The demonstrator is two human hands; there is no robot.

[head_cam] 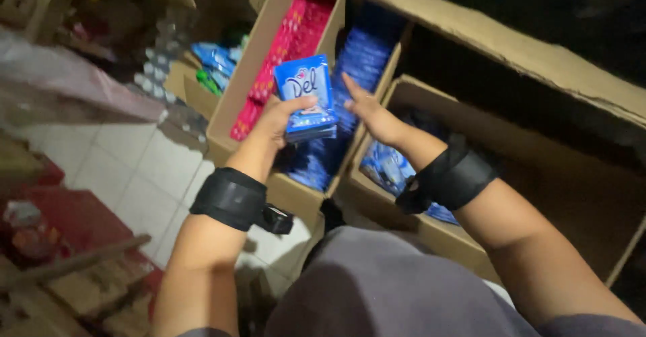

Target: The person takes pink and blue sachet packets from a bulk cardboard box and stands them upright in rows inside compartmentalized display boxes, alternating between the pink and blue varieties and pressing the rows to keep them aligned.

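The left hand (pixel 272 123) clasps a stack of blue sachets (pixel 307 98), upright at frame centre; the right hand (pixel 372 115), open and empty, reaches from just right of it.

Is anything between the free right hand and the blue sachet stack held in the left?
Nothing visible. The right hand hovers open just right of the blue stack, which the left hand grips from below over the box; only air separates them.
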